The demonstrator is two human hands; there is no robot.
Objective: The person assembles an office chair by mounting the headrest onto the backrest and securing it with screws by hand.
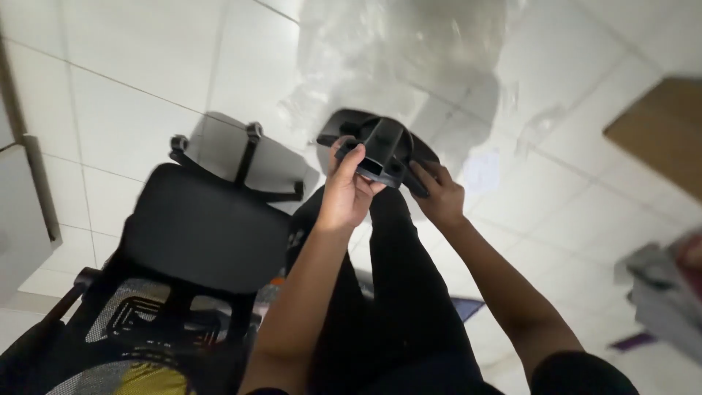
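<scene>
Above the white tiled floor, near the middle of the view, both hands hold a black plastic part: a smooth, curved, paddle-like plate with a raised hollow bracket of squarish section standing out of it. The left hand is curled around the near left side of the bracket, fingers bent tight over its edge and thumb pressed against it. The right hand grips the right rim of the plate, fingers closed along the edge. Below the part run the person's legs in black trousers. To the left stands a chair with a padded matte black seat, mesh backrest nearer, and castor legs reaching far. Crinkled clear plastic wrap lies far on the tiles; a brown board sits right.
</scene>
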